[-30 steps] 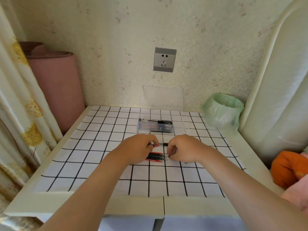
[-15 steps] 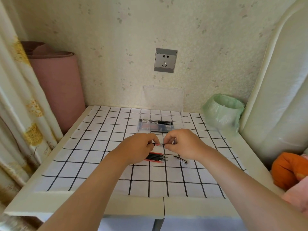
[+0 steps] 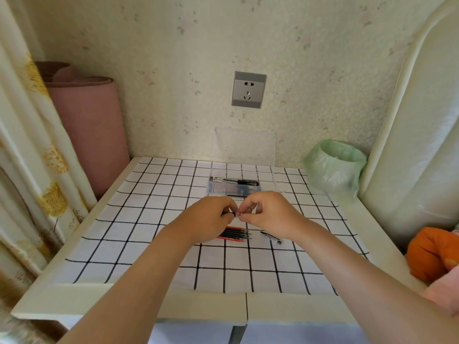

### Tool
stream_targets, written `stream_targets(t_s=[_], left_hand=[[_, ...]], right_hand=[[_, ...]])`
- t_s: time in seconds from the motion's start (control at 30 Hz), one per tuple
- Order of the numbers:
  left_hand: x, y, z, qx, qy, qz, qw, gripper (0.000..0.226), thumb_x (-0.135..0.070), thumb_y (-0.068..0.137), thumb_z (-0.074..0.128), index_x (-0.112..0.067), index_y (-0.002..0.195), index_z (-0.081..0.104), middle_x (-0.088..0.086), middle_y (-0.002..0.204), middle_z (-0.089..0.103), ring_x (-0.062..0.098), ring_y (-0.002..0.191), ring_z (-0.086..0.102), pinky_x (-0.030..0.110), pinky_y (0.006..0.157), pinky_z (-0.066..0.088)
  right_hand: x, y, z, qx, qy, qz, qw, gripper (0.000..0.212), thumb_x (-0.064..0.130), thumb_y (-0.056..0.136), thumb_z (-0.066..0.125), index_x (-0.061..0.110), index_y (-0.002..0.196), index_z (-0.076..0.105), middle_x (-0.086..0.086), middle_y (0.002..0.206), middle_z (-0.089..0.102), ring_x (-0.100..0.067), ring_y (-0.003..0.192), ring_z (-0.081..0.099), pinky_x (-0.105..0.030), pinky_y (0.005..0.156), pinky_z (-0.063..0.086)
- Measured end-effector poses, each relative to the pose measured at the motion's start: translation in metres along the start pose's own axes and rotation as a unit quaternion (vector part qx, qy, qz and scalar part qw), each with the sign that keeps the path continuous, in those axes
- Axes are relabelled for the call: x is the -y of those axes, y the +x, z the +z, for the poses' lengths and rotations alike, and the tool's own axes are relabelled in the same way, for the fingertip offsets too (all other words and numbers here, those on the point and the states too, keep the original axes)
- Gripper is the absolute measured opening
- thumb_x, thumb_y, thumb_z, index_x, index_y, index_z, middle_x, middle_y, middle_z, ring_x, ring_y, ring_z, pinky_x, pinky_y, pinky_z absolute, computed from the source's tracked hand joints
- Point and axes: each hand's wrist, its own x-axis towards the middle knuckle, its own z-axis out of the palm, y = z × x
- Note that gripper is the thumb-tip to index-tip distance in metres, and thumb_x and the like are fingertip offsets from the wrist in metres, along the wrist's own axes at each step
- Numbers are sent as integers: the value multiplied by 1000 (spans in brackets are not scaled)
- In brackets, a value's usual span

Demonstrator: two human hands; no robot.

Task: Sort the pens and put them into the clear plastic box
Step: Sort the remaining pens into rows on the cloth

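1. Centrally, in the head view, the left hand (image 3: pixel 211 214) and the right hand (image 3: pixel 268 214) meet above the middle of the desk (image 3: pixel 273 309), knuckles up and fingers curled inward.
2. Between them is a black pen (image 3: pixel 232 214), of which only a short dark stretch shows. The left hand pinches it, and the right hand's thumb and forefinger close on its pale end.
3. Whether the pen is whole or in parts cannot be told, because the fingers hide most of it.
4. Just below the hands, a bundle of pens (image 3: pixel 236 235) lies flat on the checked cloth (image 3: pixel 149 219). It is several black ones side by side with red ones at its edges, all pointing right.
5. A loose pen (image 3: pixel 270 237), clear with dark ends, lies slanted beside the bundle, near the right wrist.
6. The clear plastic box (image 3: pixel 233 188) sits on the cloth just beyond the hands, open.
7. Its lid (image 3: pixel 244 145) stands upright against the wall (image 3: pixel 323 70).
8. Inside the box, the boxed pens (image 3: pixel 237 181) lie lengthwise along its far side.
9. A grey socket (image 3: pixel 249 89) is on the wall above the box.
10. A bin lined with a green bag (image 3: pixel 332 167) stands at the desk's far right corner.
11. A pink roll (image 3: pixel 92 135) leans in the left corner, next to a curtain (image 3: pixel 29 145).
12. An orange cloth (image 3: pixel 432 254) lies off the desk's right edge.
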Motion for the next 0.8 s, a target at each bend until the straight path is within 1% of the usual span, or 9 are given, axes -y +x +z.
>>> stream_targets(t_s=[0.07, 0.17, 0.33, 0.47, 0.57, 0.63, 0.7, 0.73, 0.8], left_hand=[[1, 0, 0, 1, -10, -9, 1000, 20, -24, 95, 53, -27, 111, 65, -11, 88, 66, 2, 71, 57, 20, 64, 44], [4, 1, 0, -1, -17, -19, 1000, 18, -26, 94, 56, -25, 109, 67, -11, 91, 66, 0, 76, 58, 16, 66, 43], [1, 0, -2, -4, -29, -15, 999, 16, -26, 95, 57, -22, 105, 69, -11, 87, 66, 1, 75, 59, 17, 66, 43], [0, -1, -2, -5, -14, -6, 1000, 16, -26, 96, 56, -23, 105, 69, -14, 83, 64, -1, 68, 55, 16, 60, 38], [0, -2, -2, -2, -5, -3, 1000, 16, -26, 96, 56, -23, 105, 69, -15, 80, 62, -1, 68, 54, 16, 61, 38], [-1, -2, -2, 2, -2, -3, 1000, 16, -26, 96, 56, -23, 104, 69, -15, 82, 63, 0, 71, 56, 18, 64, 41], [-1, -2, -2, 6, 6, -4, 1000, 16, -27, 96, 56, -24, 104, 69, -14, 84, 64, 1, 73, 57, 21, 66, 45], [-1, -2, -2, 5, 13, -4, 1000, 16, -28, 96, 56, -25, 104, 69, -14, 84, 65, 2, 73, 57, 23, 68, 46], [-2, -2, -2, 1, 26, -4, 1000, 15, -29, 96, 56, -28, 104, 68, -13, 87, 66, 3, 76, 58, 26, 71, 50]], right_hand=[[1, 0, 1, 1, 6, -6, 1000, 8, 29, 82, 77, 31, 90, 74, 14, 84, 69, 1, 53, 50, -9, 54, 37], [2, 0, 2, -2, 12, -5, 1000, 8, 29, 82, 77, 29, 90, 75, 13, 84, 69, 2, 53, 50, -9, 54, 37], [3, 0, 4, -9, 13, 0, 1000, 15, 23, 78, 81, 28, 90, 75, 13, 83, 66, 6, 57, 53, -7, 56, 38], [3, 0, 4, -3, 11, 11, 1000, 9, 30, 80, 79, 31, 89, 75, 13, 83, 68, 5, 58, 53, -10, 57, 38], [4, -2, 2, 16, -7, 12, 1000, 9, 35, 85, 74, 29, 92, 76, 16, 83, 70, 9, 67, 58, -11, 63, 39], [6, -4, 0, 28, -21, 12, 999, 11, 36, 89, 69, 27, 90, 75, 21, 75, 67, 11, 65, 57, -11, 61, 39], [8, -6, -2, 49, -35, 12, 998, 13, 37, 92, 66, 27, 90, 73, 27, 61, 61, 13, 56, 53, -7, 51, 34], [8, -6, -2, 53, -42, 12, 998, 13, 38, 91, 66, 27, 94, 73, 27, 61, 60, 13, 55, 53, -7, 51, 34], [7, -6, -2, 35, -51, 13, 998, 19, 42, 84, 72, 34, 101, 71, 21, 76, 63, 10, 62, 54, -12, 59, 37]])
